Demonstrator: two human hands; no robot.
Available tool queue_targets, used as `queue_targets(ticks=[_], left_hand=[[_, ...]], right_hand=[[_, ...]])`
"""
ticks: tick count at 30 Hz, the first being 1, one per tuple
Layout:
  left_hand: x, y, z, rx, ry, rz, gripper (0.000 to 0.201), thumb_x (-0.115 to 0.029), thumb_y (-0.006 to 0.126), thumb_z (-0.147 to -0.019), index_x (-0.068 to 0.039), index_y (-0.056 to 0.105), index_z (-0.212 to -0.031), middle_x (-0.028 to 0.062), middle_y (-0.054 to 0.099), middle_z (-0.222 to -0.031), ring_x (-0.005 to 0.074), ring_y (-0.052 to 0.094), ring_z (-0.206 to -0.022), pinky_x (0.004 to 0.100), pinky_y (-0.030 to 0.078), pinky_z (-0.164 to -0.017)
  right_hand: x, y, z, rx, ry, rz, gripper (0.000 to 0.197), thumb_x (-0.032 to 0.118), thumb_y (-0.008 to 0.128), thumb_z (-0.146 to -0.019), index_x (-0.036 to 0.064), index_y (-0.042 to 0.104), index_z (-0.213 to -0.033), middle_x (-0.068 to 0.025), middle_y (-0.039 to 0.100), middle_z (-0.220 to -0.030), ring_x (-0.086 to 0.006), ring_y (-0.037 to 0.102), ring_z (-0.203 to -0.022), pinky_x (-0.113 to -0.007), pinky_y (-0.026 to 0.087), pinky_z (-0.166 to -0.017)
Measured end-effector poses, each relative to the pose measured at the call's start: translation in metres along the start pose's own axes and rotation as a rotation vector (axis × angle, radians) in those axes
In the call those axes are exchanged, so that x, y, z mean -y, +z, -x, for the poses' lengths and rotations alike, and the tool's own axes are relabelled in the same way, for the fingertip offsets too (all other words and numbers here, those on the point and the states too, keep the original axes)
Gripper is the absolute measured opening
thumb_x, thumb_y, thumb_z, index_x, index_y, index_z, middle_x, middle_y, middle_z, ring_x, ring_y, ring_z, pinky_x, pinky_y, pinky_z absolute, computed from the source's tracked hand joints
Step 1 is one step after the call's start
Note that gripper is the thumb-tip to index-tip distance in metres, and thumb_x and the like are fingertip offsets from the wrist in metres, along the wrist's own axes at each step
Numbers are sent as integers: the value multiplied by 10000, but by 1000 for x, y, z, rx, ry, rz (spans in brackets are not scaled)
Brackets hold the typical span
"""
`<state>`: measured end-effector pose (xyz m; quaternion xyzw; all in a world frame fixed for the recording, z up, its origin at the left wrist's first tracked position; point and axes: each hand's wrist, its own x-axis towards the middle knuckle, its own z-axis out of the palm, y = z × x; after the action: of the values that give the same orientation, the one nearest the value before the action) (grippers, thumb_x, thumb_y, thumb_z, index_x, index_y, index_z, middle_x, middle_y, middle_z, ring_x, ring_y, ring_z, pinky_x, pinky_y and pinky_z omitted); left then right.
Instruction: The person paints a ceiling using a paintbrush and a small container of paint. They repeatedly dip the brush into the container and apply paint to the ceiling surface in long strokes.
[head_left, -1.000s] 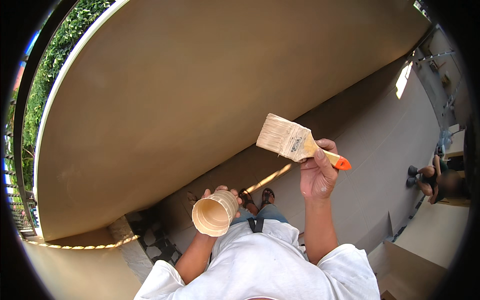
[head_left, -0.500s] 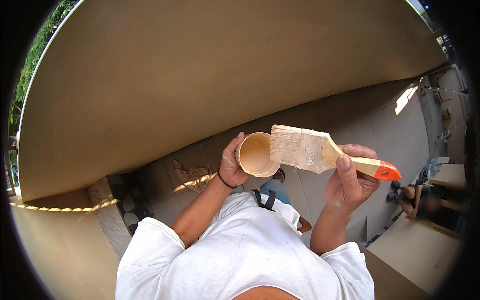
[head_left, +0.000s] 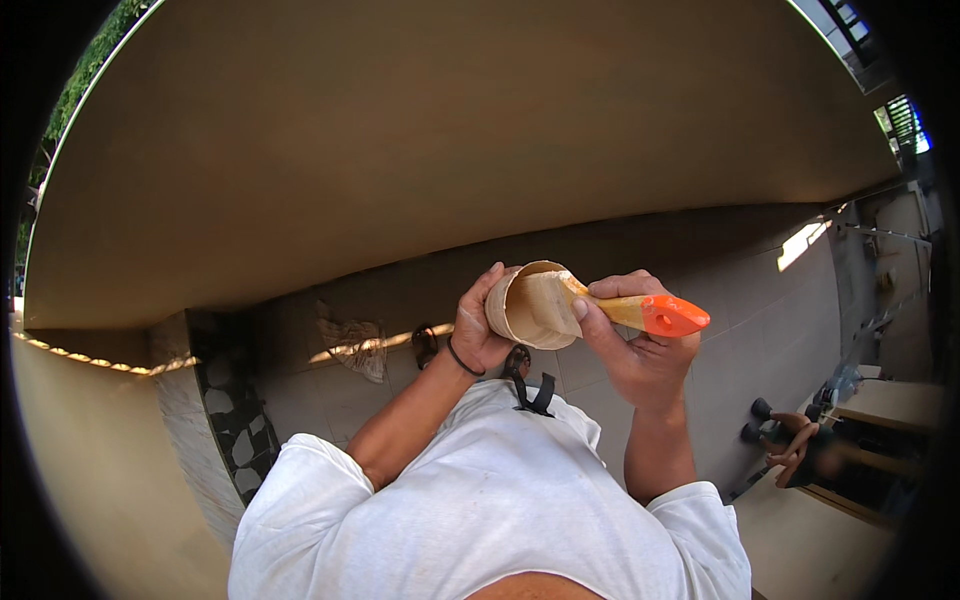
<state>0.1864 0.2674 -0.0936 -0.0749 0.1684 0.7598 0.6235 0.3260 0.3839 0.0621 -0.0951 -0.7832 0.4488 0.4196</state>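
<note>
"Holding something in each hand, is the person?"

"Yes. The left hand (head_left: 480, 325) is curled round the outside of a beige, round cup with a paint-crusted rim (head_left: 519, 315), which tilts so its mouth faces up and toward the right."

"What about the right hand (head_left: 645, 355)?"

"Closed on a flat, wide paintbrush with a pale wooden handle and a bright orange end (head_left: 625, 311). The thumb presses on the near side of the handle, with fingers along the far side, and the orange end sticks out past the hand to the right."

"Where's the brush head?"

"Inside the cup's mouth, smeared with cream-coloured paint. I can't tell how much paint lies below it, or whether the bristle tips touch the bottom."

"Anything on the person's wrist?"

"A thin black band (head_left: 463, 358) on the left one. The shirt is a loose white one (head_left: 490, 500)."

"And around them?"

"A broad, smooth brown wall (head_left: 450, 130) in front, grey floor tiles (head_left: 720, 345) below, and a crumpled pale cloth-like heap (head_left: 352, 342) lying on the floor to the left. Well apart, at the far right, another person (head_left: 795, 450) sits with legs out."
</note>
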Motion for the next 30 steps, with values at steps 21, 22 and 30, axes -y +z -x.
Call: queue_targets(ticks=[21,22,30], left_hand=[[4,5,-14,-62,102,-126,378,-419,625,-1039,-65,705,-1149,90,756,-1112,218,726,-1034,405,587,-964],[3,5,-13,-48,104,-127,378,-419,624,-1039,-67,702,-1151,89,755,-1113,218,725,-1035,405,587,-962],[-10,11,-10,-30,88,-138,372,-427,615,-1041,-81,693,-1153,79,750,-1109,213,718,-1035,397,575,-959]], right_hand=[[-20,2,8,64,34,162,113,-8,812,-841,9,703,-863,-67,723,-811,-173,679,-635,-301,531,-563],[-19,4,8,82,57,173,106,-13,812,-850,-2,710,-878,-65,723,-807,-148,677,-649,-283,533,-577],[-19,14,-1,94,57,212,121,9,821,-838,19,701,-852,-73,725,-815,-196,696,-640,-309,547,-572]])
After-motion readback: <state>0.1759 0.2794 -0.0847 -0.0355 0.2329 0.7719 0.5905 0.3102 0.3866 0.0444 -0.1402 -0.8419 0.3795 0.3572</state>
